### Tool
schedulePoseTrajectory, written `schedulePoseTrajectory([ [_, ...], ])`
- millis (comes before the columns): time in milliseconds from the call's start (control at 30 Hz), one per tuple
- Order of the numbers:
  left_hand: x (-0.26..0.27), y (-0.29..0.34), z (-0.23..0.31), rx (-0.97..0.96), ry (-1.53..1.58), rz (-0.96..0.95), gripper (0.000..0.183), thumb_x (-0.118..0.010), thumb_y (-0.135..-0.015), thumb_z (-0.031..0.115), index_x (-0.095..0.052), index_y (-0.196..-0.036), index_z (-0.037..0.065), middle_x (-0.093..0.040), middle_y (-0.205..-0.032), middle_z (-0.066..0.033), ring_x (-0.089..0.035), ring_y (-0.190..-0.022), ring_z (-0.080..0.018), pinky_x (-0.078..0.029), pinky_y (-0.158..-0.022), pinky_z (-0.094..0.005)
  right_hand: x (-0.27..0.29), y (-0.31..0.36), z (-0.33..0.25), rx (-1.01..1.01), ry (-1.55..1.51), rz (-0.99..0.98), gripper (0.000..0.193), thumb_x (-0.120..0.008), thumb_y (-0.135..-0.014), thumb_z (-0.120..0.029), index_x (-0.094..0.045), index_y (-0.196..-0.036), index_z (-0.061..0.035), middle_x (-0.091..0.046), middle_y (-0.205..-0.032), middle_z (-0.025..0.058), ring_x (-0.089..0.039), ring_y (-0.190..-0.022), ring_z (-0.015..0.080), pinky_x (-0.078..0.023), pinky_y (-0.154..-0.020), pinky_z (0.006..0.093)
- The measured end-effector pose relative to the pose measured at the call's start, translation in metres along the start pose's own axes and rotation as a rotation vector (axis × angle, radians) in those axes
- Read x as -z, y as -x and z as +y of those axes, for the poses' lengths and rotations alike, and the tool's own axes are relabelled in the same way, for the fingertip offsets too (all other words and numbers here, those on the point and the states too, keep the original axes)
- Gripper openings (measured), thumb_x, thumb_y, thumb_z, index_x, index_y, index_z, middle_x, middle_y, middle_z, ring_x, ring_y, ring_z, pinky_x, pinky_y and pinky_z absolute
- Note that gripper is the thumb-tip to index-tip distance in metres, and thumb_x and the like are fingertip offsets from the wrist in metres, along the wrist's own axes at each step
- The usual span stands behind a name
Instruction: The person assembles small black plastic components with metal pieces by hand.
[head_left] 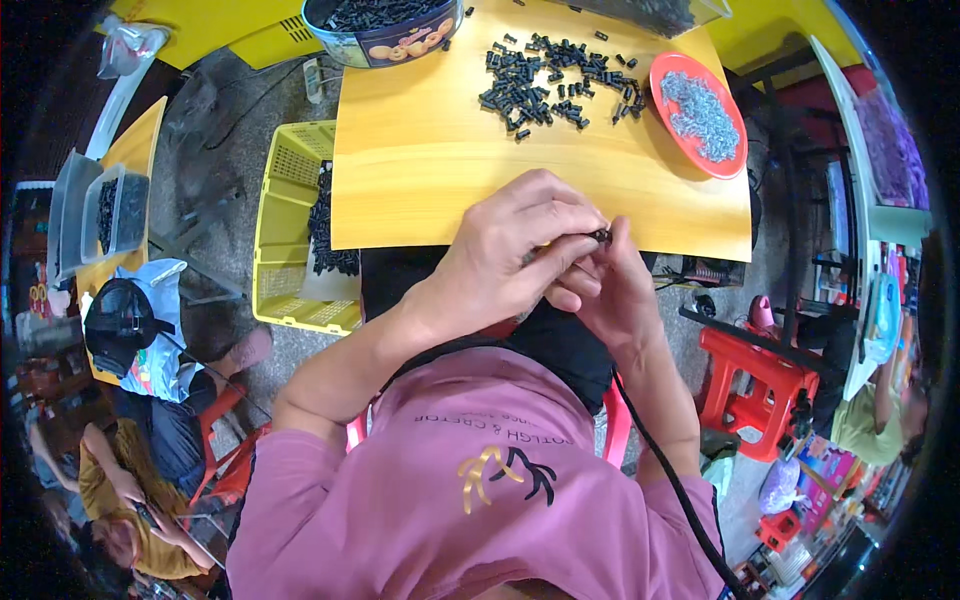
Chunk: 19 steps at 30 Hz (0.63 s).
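My left hand (525, 240) and my right hand (618, 295) meet just over the table's near edge, fingers bent and closed together. Between their fingertips shows a small black plastic piece (603, 237), mostly covered by the fingers. Beyond the hands, a loose heap of similar small black plastic pieces (520, 88) lies on the wood-coloured table (420, 170). To its right a red plate (741, 140) holds many tiny silvery metal parts (705, 115). Whether a metal part is in my fingers too is hidden.
An oval tin (400, 48) of black pieces stands at the table's far left, a clear container (655, 12) at the far right. Below left is a yellow crate (275, 215) with black pieces. A red stool (755, 385) stands right; another person (140, 490) sits left.
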<state>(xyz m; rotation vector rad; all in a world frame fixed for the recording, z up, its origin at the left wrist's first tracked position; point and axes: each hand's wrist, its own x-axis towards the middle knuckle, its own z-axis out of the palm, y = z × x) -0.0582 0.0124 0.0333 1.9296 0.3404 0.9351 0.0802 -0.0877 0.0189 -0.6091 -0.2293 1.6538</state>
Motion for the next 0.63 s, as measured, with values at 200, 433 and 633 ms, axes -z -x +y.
schedulePoseTrajectory([
  [200,0.048,0.017,-0.008,0.146,-0.089,0.239,0.016,-0.066,-0.081,-0.001,-0.068,-0.097,0.002,-0.066,-0.092,-0.0091,-0.064,-0.086,-0.019,-0.049,-0.078,-0.0278,0.005,-0.012,-0.019,0.213,0.64,0.158,0.041,-0.045,-0.1,-0.032,-0.056,-0.121,0.0023,-0.058,-0.094,0.0035,-0.051,-0.068,0.0083,-0.05,-0.065,0.0256],
  [433,0.143,0.081,-0.031,0.367,-0.588,0.392,0.022,-0.063,-0.085,0.0,-0.066,-0.107,0.0,-0.067,-0.097,-0.0095,-0.064,-0.085,-0.0153,-0.049,-0.078,-0.026,0.068,-0.028,-0.043,0.635,1.244,0.572,0.021,-0.058,-0.095,-0.017,-0.066,-0.098,0.0017,-0.064,-0.086,0.0035,-0.054,-0.07,0.0069,-0.044,-0.063,0.0219],
  [633,0.188,0.143,-0.046,0.65,-1.039,-0.045,0.05,-0.065,-0.084,0.011,-0.051,-0.131,0.007,-0.053,-0.129,-0.0139,-0.048,-0.123,-0.0273,-0.034,-0.107,-0.0392,0.091,-0.036,-0.046,0.735,1.321,0.593,0.019,-0.058,-0.094,-0.016,-0.066,-0.098,0.0007,-0.064,-0.086,0.0052,-0.055,-0.069,0.0081,-0.045,-0.063,0.0218],
])
